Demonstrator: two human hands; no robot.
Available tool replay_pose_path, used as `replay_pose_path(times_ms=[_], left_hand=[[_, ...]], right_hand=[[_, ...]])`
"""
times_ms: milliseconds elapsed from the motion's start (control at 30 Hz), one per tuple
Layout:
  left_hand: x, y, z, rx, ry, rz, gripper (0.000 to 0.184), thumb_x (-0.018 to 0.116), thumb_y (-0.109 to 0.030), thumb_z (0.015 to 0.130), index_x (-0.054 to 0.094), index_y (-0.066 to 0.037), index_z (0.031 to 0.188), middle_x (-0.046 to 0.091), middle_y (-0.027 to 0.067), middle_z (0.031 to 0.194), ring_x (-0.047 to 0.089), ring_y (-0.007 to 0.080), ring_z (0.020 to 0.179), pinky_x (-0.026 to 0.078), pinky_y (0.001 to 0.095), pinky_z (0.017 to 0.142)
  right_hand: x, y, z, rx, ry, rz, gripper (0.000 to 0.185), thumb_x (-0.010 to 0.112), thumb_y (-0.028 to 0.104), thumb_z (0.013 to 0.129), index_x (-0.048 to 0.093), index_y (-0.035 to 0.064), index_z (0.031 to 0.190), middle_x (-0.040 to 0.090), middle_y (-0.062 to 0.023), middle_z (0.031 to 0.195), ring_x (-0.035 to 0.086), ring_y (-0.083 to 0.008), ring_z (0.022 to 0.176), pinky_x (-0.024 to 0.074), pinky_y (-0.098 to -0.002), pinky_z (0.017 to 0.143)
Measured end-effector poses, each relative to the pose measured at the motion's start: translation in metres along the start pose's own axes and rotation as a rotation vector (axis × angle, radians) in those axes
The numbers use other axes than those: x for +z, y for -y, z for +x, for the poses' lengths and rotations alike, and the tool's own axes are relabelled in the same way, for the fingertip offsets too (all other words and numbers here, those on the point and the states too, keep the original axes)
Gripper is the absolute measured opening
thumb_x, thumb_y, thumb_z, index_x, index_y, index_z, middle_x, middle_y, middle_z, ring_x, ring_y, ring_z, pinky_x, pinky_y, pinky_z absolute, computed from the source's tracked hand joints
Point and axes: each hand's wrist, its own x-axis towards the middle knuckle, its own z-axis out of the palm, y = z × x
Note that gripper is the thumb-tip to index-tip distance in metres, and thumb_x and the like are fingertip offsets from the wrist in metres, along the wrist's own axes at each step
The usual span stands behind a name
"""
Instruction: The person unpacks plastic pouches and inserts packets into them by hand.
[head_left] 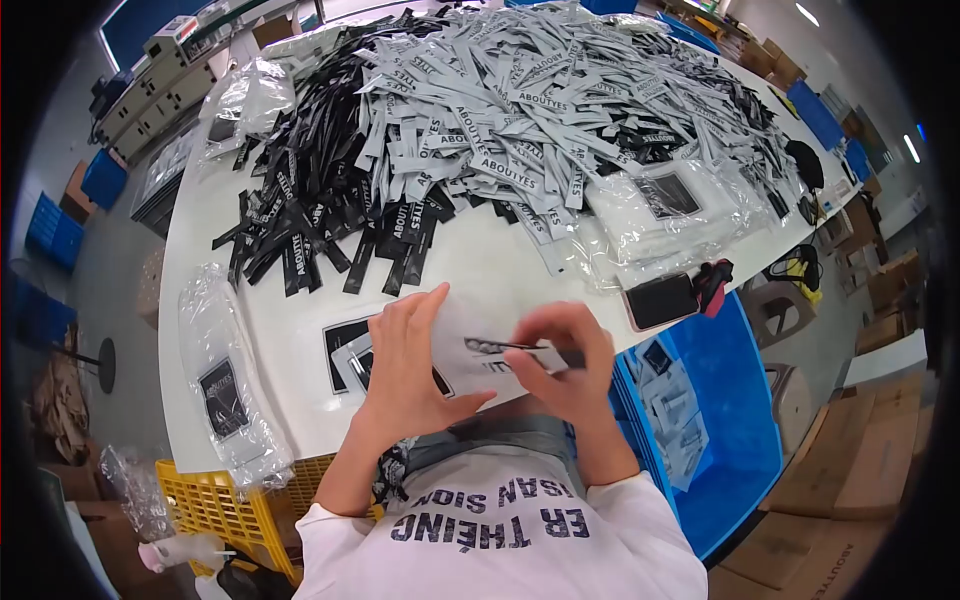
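Observation:
My left hand (405, 365) rests low over the table's near edge, fingers stretched and thumb apart, gripping nothing that I can see. Beneath and beside it lie flat black packs (345, 345) with a clear, shiny wrapper. To its right, my right hand (570, 365) is closed in a pinch on a narrow black-and-white packet (490, 346), blurred by motion. Beyond both hands, a big heap of white stick packets (510, 110) and black stick packets (310, 200) covers the back of the table. Their print reads ABOUTYES.
Clear bags with black labels lie at the left (225, 390) and right (665, 200). A phone (662, 302) sits on the right table edge. Below it stands a blue bin (745, 400) holding packets. A yellow crate (215, 510) is at lower left, cardboard boxes (850, 470) at right.

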Motion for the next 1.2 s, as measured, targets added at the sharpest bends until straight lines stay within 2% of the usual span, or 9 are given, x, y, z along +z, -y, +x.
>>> replay_pose_path(times_ms=[167,300,500,667,800,967,1033,1133,1200], left_hand=[[0.007,-0.002,-0.002,0.056,-0.032,0.055,0.108,0.088,-0.027,0.048,0.033,-0.001,0.137,0.042,0.0169,0.121,0.042,0.0322,0.107,0.030,0.0433,0.091],[0.010,-0.005,-0.002,0.001,-0.057,0.108,0.106,0.087,-0.026,0.050,0.032,-0.001,0.137,0.043,0.0166,0.120,0.041,0.0315,0.108,0.028,0.0436,0.088],[0.014,0.000,-0.002,-0.029,-0.139,0.113,0.106,0.085,-0.027,0.051,0.031,0.000,0.138,0.043,0.0166,0.119,0.042,0.0313,0.106,0.028,0.0435,0.085],[0.016,0.000,-0.002,-0.032,-0.147,0.086,0.109,0.086,-0.029,0.052,0.029,0.000,0.140,0.041,0.0168,0.123,0.041,0.0325,0.109,0.027,0.0442,0.089],[-0.005,0.004,0.001,-0.243,-0.137,-0.205,0.067,0.080,-0.020,0.068,0.050,0.001,0.125,0.056,0.0131,0.108,0.054,0.0234,0.094,0.040,0.0351,0.082],[-0.003,0.028,-0.012,-0.411,-0.163,-0.548,0.015,0.066,-0.007,0.085,0.067,0.002,0.097,0.065,0.0060,0.073,0.057,0.0084,0.065,0.045,0.0211,0.060],[-0.001,0.024,-0.013,-0.469,-0.177,-0.610,0.015,0.067,-0.008,0.085,0.067,0.002,0.097,0.065,0.0054,0.074,0.057,0.0073,0.067,0.044,0.0211,0.061],[-0.005,0.018,-0.010,-0.570,-0.225,-0.830,0.013,0.068,-0.007,0.085,0.068,0.003,0.092,0.065,0.0047,0.076,0.056,0.0066,0.069,0.044,0.0206,0.062],[-0.003,0.016,-0.009,-0.551,-0.244,-0.884,0.011,0.068,-0.005,0.084,0.068,0.003,0.090,0.065,0.0047,0.076,0.056,0.0068,0.069,0.043,0.0205,0.062]], right_hand=[[0.015,-0.025,-0.001,0.354,-0.060,0.050,0.069,0.084,0.004,0.065,0.043,0.0037,0.120,0.061,-0.0072,0.087,0.058,-0.0098,0.073,0.0473,-0.0205,0.059],[0.019,-0.027,0.001,0.092,-0.093,-0.240,0.057,0.085,0.007,0.064,0.055,0.0028,0.112,0.058,-0.0080,0.096,0.057,-0.0098,0.072,0.0464,-0.0202,0.057],[0.025,-0.025,0.001,-0.086,0.170,-0.135,0.024,0.063,0.021,0.090,0.065,-0.0024,0.093,0.058,-0.0152,0.109,0.060,-0.0196,0.078,0.0481,-0.0276,0.068],[0.016,-0.016,0.003,0.200,0.432,0.022,0.018,0.066,0.009,0.085,0.063,-0.0032,0.098,0.058,-0.0132,0.106,0.061,-0.0197,0.084,0.0471,-0.0258,0.068],[0.012,-0.020,-0.003,0.505,0.203,0.148,0.025,0.070,0.005,0.080,0.061,-0.0038,0.102,0.060,-0.0111,0.104,0.062,-0.0189,0.086,0.0475,-0.0261,0.068],[-0.002,-0.039,0.006,0.103,0.565,0.057,0.040,0.071,-0.003,0.076,0.062,0.0015,0.114,0.063,-0.0088,0.105,0.062,-0.0140,0.090,0.0489,-0.0232,0.071],[-0.003,-0.039,0.007,0.055,0.628,0.069,0.037,0.070,-0.003,0.077,0.064,0.0021,0.114,0.064,-0.0082,0.104,0.061,-0.0129,0.090,0.0486,-0.0224,0.072],[0.021,0.003,0.011,0.435,0.068,0.319,0.021,0.069,0.001,0.080,0.067,-0.0022,0.101,0.063,-0.0077,0.097,0.061,-0.0123,0.087,0.0479,-0.0230,0.070],[0.011,-0.023,-0.003,0.558,0.161,0.398,0.016,0.068,0.000,0.081,0.066,-0.0043,0.097,0.062,-0.0072,0.095,0.060,-0.0115,0.085,0.0472,-0.0227,0.069]])
